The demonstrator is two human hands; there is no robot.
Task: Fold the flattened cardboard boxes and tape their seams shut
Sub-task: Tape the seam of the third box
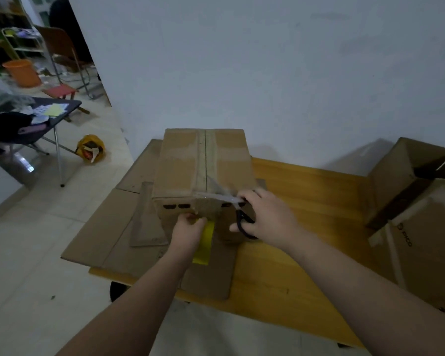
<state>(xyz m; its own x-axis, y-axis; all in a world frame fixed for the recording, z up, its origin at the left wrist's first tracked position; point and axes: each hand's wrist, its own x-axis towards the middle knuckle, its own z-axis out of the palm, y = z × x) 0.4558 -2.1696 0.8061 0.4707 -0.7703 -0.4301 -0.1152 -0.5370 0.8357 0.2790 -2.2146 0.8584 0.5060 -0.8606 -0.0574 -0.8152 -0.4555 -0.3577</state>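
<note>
Yellow wooden table (pixel 306 181) against a white wall, with flattened cardboard (pixel 95 240) spread over its left half. We have one folded box (pixel 180 160) standing on that, just beyond both sets of fingers, with its top seam (pixel 205 155) running straight away from us and already taped.

Left hand (pixel 188 227): fingers curled against the box's near face just below the top edge. They look to be gripping a yellow piece (pixel 206 242) that hangs down from under the palm; we can't tell what it is.

Right hand (pixel 265 217): fingers curled through the black loops of the scissors (pixel 244 224). The blades are hidden behind the hand, so we can't tell whether they are open or closed.

Key relation: the clear tape strip (pixel 224 195) leaves the near end of the seam and runs sideways along the box's near top edge, from above the left fingers to the right fingertips. Its long axis is left-right, crossing the seam's axis. The far end looks to touch the right fingertips, so the scissors are just below it. The right hand is nearer the tape's outer end, the left nearer where it is stuck down.

Our read is that the cut comes next, and the blades need to meet the strip square near the right fingertips. The risk is slack tape folding onto itself.

More folded boxes (pixel 421 253) sit well off beyond the right hand.
</note>
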